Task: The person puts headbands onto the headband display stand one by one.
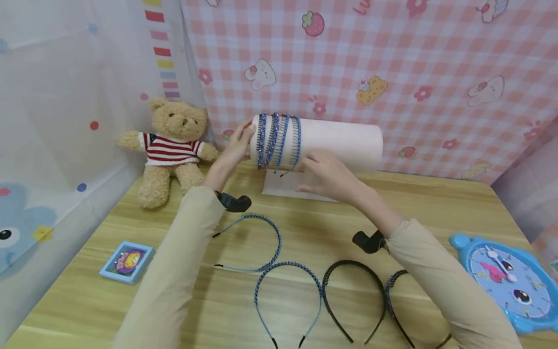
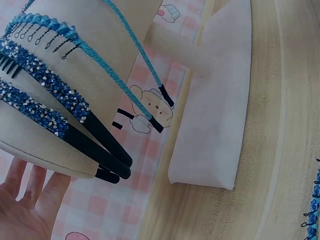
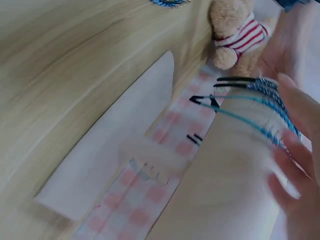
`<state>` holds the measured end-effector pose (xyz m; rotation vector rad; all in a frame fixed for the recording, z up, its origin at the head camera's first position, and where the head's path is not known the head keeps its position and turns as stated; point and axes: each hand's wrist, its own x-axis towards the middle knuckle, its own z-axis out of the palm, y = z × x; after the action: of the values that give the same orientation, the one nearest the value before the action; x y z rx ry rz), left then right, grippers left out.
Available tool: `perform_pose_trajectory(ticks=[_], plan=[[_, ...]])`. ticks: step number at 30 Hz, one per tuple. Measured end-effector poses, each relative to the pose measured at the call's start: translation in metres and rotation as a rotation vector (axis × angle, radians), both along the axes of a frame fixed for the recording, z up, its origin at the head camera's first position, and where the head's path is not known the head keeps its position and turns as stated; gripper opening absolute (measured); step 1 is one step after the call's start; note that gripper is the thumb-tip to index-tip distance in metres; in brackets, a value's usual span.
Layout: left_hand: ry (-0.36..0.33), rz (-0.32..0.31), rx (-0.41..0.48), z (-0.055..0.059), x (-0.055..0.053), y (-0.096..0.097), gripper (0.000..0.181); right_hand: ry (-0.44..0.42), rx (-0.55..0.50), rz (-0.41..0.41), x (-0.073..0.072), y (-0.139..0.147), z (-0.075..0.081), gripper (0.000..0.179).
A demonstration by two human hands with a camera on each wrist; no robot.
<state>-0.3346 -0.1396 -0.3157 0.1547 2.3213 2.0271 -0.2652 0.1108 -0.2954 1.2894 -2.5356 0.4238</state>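
Just above the centre of the head view, four blue headbands (image 1: 272, 140) ring the left part of a pale cylinder (image 1: 344, 145). The left hand (image 1: 235, 145), fingers extended, supports its left end; the right hand (image 1: 329, 177), thumb and fingers apart, is beside the rightmost band, contact unclear.

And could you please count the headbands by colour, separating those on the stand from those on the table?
Mounted blue headbands on the stand: 4
Loose blue headbands on the table: 2
Loose dark headbands on the table, one partly hidden: 2
Total: 8
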Motion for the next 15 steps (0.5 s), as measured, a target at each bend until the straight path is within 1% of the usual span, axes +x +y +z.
perform_pose_trajectory(ticks=[2, 3, 5, 7, 9, 10, 12, 15], plan=[[0.003, 0.001, 0.004, 0.002, 0.0, -0.001, 0.052, -0.214, 0.071, 0.004, 0.005, 0.014, 0.0, 0.032], [0.0, -0.002, 0.004, 0.005, 0.002, -0.001, 0.052, -0.331, 0.128, -0.008, 0.006, 0.023, -0.001, 0.032], [0.001, -0.007, 0.005, 0.006, 0.002, -0.001, 0.053, -0.573, 0.242, -0.047, 0.011, 0.043, -0.004, 0.034], [-0.004, -0.006, 0.005, 0.006, 0.002, -0.001, 0.053, -0.724, 0.358, -0.068, 0.014, 0.066, -0.012, 0.037], [-0.009, -0.004, 0.01, 0.006, 0.002, -0.001, 0.052, -0.818, 0.446, -0.107, 0.019, 0.089, -0.02, 0.043], [-0.009, -0.001, 0.01, 0.003, 0.0, -0.001, 0.052, -0.846, 0.465, -0.118, 0.022, 0.1, -0.024, 0.042], [-0.013, 0.002, 0.01, 0.003, 0.0, 0.0, 0.052, -0.884, 0.487, -0.141, 0.028, 0.122, -0.032, 0.038], [-0.018, -0.003, 0.008, 0.003, 0.001, 0.0, 0.053, -0.994, 0.494, -0.19, 0.04, 0.149, -0.041, 0.033]])
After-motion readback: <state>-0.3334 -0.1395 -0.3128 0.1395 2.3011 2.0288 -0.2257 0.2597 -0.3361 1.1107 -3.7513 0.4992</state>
